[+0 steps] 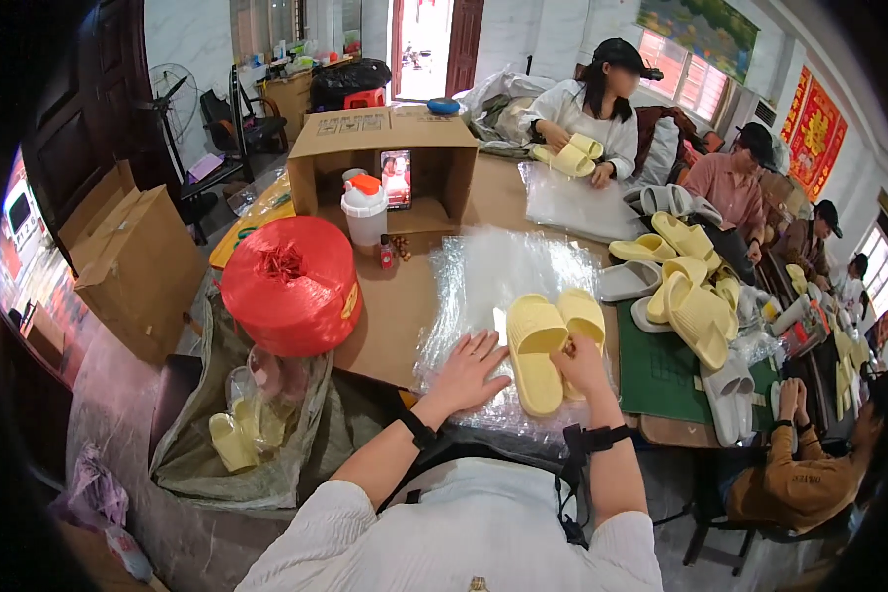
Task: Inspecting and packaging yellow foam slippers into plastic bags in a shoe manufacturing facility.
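Note:
A stack of clear plastic bags [461,296] lies on the cardboard-covered table in front of me. My left hand [467,373] rests on the bags with its fingers spread, just left of a pair of pale yellow slippers [538,365]. The slippers lie side by side on the right part of the stack. My right hand [580,363] is closed at the inner edge of the right slipper, its fingertips between the two; part of that slipper is hidden behind the hand.
A big red roll of plastic twine [291,286] stands left, above a sack [306,434] holding bagged slippers. An open cardboard box [316,148] stands behind, with a white bottle [365,219] and a phone [397,180]. Piled slippers [686,286] lie right; co-workers sit beyond.

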The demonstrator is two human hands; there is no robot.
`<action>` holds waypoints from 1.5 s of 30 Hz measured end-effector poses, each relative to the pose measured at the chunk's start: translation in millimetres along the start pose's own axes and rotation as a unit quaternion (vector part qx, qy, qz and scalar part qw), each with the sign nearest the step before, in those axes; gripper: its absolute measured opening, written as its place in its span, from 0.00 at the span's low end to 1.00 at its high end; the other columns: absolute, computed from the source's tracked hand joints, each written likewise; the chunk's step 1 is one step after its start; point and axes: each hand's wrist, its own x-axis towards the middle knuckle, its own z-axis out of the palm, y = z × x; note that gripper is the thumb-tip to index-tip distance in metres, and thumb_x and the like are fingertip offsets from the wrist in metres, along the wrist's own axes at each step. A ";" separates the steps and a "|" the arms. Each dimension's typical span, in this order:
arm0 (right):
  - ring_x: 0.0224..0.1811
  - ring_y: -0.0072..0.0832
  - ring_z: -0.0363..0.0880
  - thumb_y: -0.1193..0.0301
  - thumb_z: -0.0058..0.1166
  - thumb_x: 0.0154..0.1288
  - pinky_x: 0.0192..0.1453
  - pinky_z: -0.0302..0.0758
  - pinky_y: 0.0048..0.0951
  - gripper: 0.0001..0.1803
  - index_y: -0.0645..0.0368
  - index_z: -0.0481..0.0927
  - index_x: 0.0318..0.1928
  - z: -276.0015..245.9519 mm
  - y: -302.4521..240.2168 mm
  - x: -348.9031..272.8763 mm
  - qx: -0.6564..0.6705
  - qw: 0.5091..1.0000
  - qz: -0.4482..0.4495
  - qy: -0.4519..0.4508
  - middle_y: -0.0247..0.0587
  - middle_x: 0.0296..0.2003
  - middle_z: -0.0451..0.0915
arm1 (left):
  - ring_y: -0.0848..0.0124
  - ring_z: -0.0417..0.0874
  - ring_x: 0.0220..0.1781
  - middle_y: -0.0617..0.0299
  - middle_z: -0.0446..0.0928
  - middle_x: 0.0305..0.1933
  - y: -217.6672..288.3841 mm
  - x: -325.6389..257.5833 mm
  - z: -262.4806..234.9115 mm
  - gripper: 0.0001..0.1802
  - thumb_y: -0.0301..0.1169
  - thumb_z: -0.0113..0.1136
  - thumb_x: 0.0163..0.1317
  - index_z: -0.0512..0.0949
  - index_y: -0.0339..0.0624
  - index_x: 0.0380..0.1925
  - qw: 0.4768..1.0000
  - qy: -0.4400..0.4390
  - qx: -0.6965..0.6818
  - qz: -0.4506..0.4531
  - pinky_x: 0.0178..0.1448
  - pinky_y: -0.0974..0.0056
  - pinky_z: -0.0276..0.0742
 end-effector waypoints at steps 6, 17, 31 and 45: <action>0.33 0.47 0.83 0.59 0.67 0.59 0.42 0.79 0.44 0.22 0.64 0.84 0.47 -2.0 3.9 8.4 0.013 0.999 0.042 -0.009 0.51 0.29 0.84 | 0.47 0.61 0.79 0.43 0.65 0.75 -0.7 0.1 2.8 0.33 0.53 0.53 0.70 0.71 0.45 0.68 1.000 -0.008 -0.004 -0.008 0.81 0.44 0.49; 0.36 0.51 0.82 0.54 0.58 0.67 0.42 0.78 0.49 0.21 0.62 0.80 0.32 28.2 8.0 24.8 -0.163 0.983 -0.015 0.086 0.51 0.34 0.81 | 0.48 0.60 0.79 0.45 0.64 0.75 -2.1 1.0 7.2 0.33 0.53 0.54 0.69 0.72 0.45 0.67 1.000 -0.002 -0.003 -0.002 0.81 0.45 0.50; 0.30 0.52 0.77 0.63 0.59 0.67 0.36 0.72 0.48 0.19 0.67 0.75 0.27 -19.5 35.4 -38.4 -0.064 0.988 0.026 0.140 0.53 0.27 0.76 | 0.48 0.59 0.80 0.46 0.65 0.76 -7.9 -1.5 8.7 0.33 0.53 0.55 0.70 0.72 0.47 0.68 1.000 -0.003 -0.013 -0.006 0.82 0.45 0.49; 0.27 0.46 0.72 0.70 0.60 0.68 0.33 0.69 0.43 0.17 0.68 0.71 0.27 -88.5 70.2 -130.7 -0.062 0.959 0.127 0.244 0.50 0.24 0.71 | 0.49 0.54 0.82 0.48 0.60 0.79 -1.0 -1.2 -6.7 0.42 0.60 0.61 0.63 0.69 0.48 0.71 0.999 -0.048 -0.015 0.011 0.83 0.45 0.46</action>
